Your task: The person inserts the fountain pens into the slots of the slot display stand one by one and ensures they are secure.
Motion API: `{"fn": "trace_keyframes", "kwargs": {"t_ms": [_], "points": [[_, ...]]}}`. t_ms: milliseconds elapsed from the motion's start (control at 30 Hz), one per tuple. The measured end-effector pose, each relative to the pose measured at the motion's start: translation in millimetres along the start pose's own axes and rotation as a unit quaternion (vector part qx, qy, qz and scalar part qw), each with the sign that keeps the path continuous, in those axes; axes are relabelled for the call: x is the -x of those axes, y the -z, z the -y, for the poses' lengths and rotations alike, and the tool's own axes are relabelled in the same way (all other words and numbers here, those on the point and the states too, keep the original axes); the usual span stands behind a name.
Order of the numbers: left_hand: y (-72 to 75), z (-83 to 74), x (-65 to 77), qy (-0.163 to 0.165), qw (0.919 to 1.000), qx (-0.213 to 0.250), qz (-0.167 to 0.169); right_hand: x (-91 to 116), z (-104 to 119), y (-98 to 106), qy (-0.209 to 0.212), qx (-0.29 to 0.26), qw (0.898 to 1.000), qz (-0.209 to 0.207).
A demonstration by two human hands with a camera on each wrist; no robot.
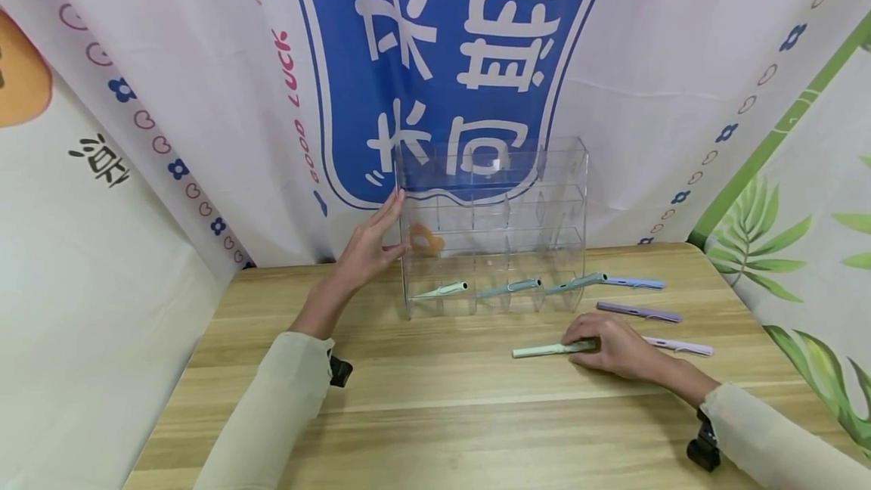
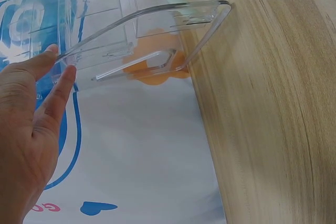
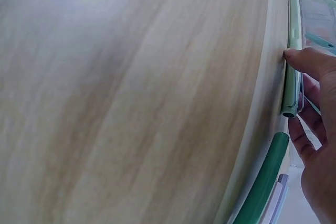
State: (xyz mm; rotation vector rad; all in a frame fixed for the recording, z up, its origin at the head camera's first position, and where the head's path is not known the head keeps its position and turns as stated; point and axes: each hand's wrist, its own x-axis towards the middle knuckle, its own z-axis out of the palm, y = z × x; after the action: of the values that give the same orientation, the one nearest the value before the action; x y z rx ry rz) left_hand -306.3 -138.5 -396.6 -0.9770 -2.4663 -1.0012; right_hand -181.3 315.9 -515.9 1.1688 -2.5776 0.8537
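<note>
Holding a slim, capped pale-green pen (image 1: 540,351) in the right hand (image 1: 612,348), showing a smooth barrel, a clip along the cap and a dark, round cap end. Seated or standing, impossible to tell, at a wood-grain tabletop (image 1: 435,429), before a white curtain (image 1: 653,97) printed with a blue panel (image 1: 449,74) of white characters and pink "GOOD LUCK" lettering (image 1: 286,70), with green leaves (image 1: 751,229) patterned at right. Pointing the barrel end left and the cap end right, long axis running crosswise, nearly parallel to the front of a clear tiered rack (image 1: 585,203). Pinching the pen between thumb and fingers in front of the rack, low over the wood. Touching the rack's left side with thumb and fingers of the left hand (image 1: 367,249) spread apart. Lying at right: blue, purple and lavender pens (image 1: 638,312).
</note>
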Motion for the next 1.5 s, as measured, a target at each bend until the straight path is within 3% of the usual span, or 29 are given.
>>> {"fn": "trace_keyframes", "kwargs": {"t_ms": [400, 667, 967, 1500], "points": [[0.2, 0.3, 0.8, -0.003, 1.0000, 0.000, 0.000, 1, 0, 1, -0.006, -0.041, 0.999, 0.012], [-0.5, 1.3, 0.5, -0.004, 1.0000, -0.008, -0.001, -2, 8, 7, -0.012, -0.026, 1.000, 0.009], [-0.8, 1.1, 1.5, -0.003, 1.0000, -0.003, 0.005, -12, 16, 17, 0.053, -0.034, 0.997, -0.032], [0.3, 1.0, 0.6, 0.010, 0.9999, -0.002, 0.008, -24, 41, 46, 0.066, -0.055, 0.996, -0.028]]}}
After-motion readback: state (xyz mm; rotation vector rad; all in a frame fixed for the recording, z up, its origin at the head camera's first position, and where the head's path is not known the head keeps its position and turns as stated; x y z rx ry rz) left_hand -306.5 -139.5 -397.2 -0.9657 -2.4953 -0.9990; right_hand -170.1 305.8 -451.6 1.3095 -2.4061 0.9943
